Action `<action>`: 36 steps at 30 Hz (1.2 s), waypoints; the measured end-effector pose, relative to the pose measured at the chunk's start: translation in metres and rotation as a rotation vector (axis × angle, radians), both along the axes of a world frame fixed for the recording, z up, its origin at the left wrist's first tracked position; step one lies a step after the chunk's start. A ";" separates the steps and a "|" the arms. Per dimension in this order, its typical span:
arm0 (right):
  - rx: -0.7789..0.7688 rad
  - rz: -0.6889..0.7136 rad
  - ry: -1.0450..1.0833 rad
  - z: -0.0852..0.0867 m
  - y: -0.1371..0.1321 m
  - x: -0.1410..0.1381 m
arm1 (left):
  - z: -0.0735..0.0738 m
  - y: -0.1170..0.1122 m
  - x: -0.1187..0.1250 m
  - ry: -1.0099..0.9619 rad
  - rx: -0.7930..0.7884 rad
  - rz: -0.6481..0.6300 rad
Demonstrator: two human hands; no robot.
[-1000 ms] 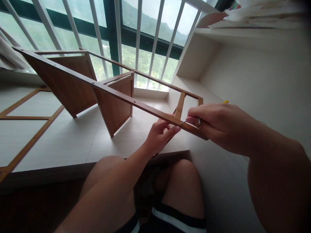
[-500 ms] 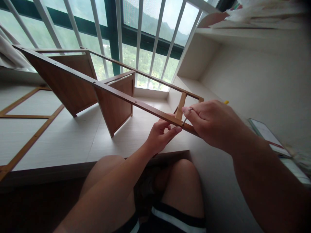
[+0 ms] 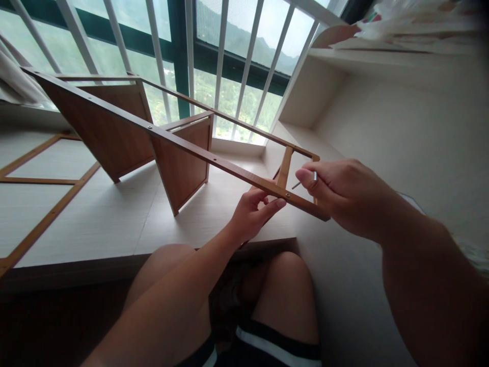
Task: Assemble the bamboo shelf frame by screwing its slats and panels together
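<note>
Where the wooden shelf frame (image 3: 183,145) stood tilted on the pale desk (image 3: 107,219), at twelve o'clock from our knees, we logged its near rail end between both hands. Our left hand (image 3: 250,214) was closed about that rail from below, its fingertips partly hidden behind the wood. Our right hand (image 3: 340,196), at three o'clock of the left, pinched a thin metal key (image 3: 296,185); only its tip showed near the rail, contact unclear. A second frame (image 3: 42,181) lay flat at nine o'clock, cut off by the edge.
</note>
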State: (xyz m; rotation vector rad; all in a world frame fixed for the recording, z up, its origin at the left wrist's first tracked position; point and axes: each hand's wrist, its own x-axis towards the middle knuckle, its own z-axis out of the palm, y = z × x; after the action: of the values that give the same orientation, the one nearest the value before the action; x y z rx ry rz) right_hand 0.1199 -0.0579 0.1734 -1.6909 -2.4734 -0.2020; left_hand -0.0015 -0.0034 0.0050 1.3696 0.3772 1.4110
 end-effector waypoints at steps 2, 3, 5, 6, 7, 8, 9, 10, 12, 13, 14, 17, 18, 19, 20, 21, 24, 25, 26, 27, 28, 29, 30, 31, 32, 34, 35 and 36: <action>-0.047 0.020 0.008 0.000 -0.001 0.001 | -0.001 0.000 0.000 0.004 0.009 -0.002; -0.068 0.035 0.014 0.000 -0.002 0.001 | -0.002 0.000 0.000 0.003 0.014 0.000; -0.100 0.080 0.034 0.000 -0.002 0.002 | -0.002 0.000 0.000 0.005 0.022 0.000; -0.116 0.103 0.050 0.000 -0.001 0.003 | -0.002 0.000 0.000 0.008 0.024 -0.002; -0.133 0.124 0.070 0.000 0.001 0.005 | -0.002 0.000 0.000 0.009 0.025 -0.004; -0.151 0.145 0.090 -0.001 0.003 0.006 | -0.001 0.000 0.000 0.009 0.026 -0.007; -0.166 0.165 0.102 -0.002 0.005 0.008 | -0.001 0.000 0.000 0.007 0.028 -0.009; -0.169 0.178 0.105 -0.003 0.008 0.010 | 0.000 0.000 -0.001 0.002 0.031 -0.010; -0.129 0.181 0.089 -0.006 0.013 0.014 | 0.001 0.000 -0.001 -0.002 0.034 -0.015; -0.096 0.175 0.080 -0.007 0.016 0.015 | 0.002 -0.001 -0.001 -0.002 0.035 -0.018; -0.065 0.170 0.075 -0.009 0.018 0.016 | 0.002 -0.001 -0.001 -0.003 0.034 -0.019; -0.026 0.186 0.071 -0.013 0.020 0.017 | 0.003 -0.001 -0.001 -0.011 0.040 -0.013; -0.027 0.199 0.059 -0.013 0.021 0.017 | 0.002 -0.001 -0.001 -0.013 0.043 -0.010; -0.025 0.217 0.045 -0.013 0.021 0.017 | 0.002 -0.001 -0.001 -0.012 0.046 -0.009; -0.017 0.239 0.030 -0.013 0.021 0.018 | 0.002 -0.001 -0.001 -0.010 0.046 -0.008; -0.008 0.259 0.010 -0.012 0.021 0.019 | 0.002 -0.001 -0.001 -0.008 0.043 -0.008; -0.004 0.289 -0.067 -0.006 0.022 0.025 | 0.002 -0.001 -0.001 -0.010 0.029 -0.012; -0.019 0.297 -0.096 -0.004 0.022 0.027 | 0.002 -0.001 -0.001 -0.013 0.025 -0.016; -0.039 0.308 -0.123 -0.002 0.022 0.029 | 0.002 -0.001 -0.001 -0.018 0.021 -0.020; -0.057 0.325 -0.139 0.000 0.022 0.031 | 0.001 -0.001 -0.001 -0.022 0.019 -0.026; -0.072 0.345 -0.143 0.002 0.021 0.033 | 0.001 -0.001 -0.001 -0.027 0.019 -0.031; -0.082 0.364 -0.139 0.003 0.021 0.034 | 0.001 -0.001 -0.001 -0.032 0.018 -0.035; -0.088 0.380 -0.127 0.004 0.021 0.035 | 0.001 -0.001 -0.001 -0.035 0.014 -0.038; -0.092 0.393 -0.107 0.005 0.021 0.035 | 0.000 -0.001 0.000 -0.035 0.010 -0.040; -0.095 0.406 -0.088 0.005 0.021 0.035 | 0.000 -0.001 0.000 -0.036 0.003 -0.040; -0.102 0.421 -0.063 0.007 0.021 0.034 | 0.000 -0.001 0.000 -0.034 -0.010 -0.040; -0.106 0.420 -0.057 0.008 0.021 0.033 | 0.001 -0.001 0.000 -0.033 -0.013 -0.041; -0.110 0.414 -0.056 0.009 0.021 0.032 | 0.001 -0.001 0.000 -0.033 -0.011 -0.042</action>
State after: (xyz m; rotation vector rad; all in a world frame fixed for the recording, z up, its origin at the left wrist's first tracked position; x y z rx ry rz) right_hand 0.1521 -0.0364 0.1822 -1.1781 -2.8508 -0.0685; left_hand -0.0018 -0.0046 0.0062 1.3364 0.3325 1.3933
